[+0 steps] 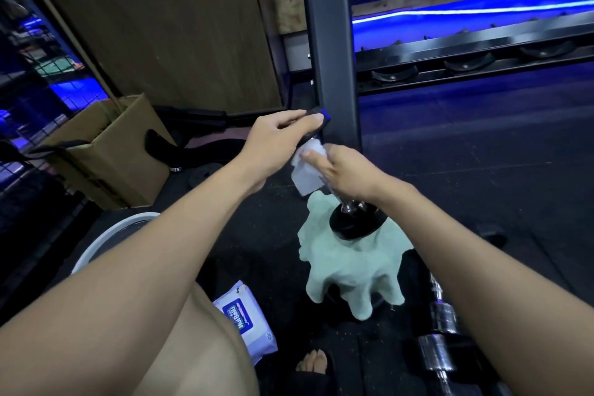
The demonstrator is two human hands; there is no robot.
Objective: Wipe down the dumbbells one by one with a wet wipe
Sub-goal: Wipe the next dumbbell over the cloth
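A black dumbbell (355,223) stands tilted on end, its lower head resting on a pale green cloth (350,270) draped over a low stand. My left hand (276,141) grips the upper head from above. My right hand (340,170) holds a white wet wipe (303,175) wrapped round the chrome handle. The handle is mostly hidden by the wipe and my fingers. A pack of wet wipes (246,321) lies on the floor by my left knee.
Chrome dumbbells (440,344) lie on the floor at lower right. A dark rack post (331,42) rises just behind my hands, with rack saddles (466,66) to its right. A cardboard box (109,148) sits at left, a white-rimmed round object (106,238) near my knee.
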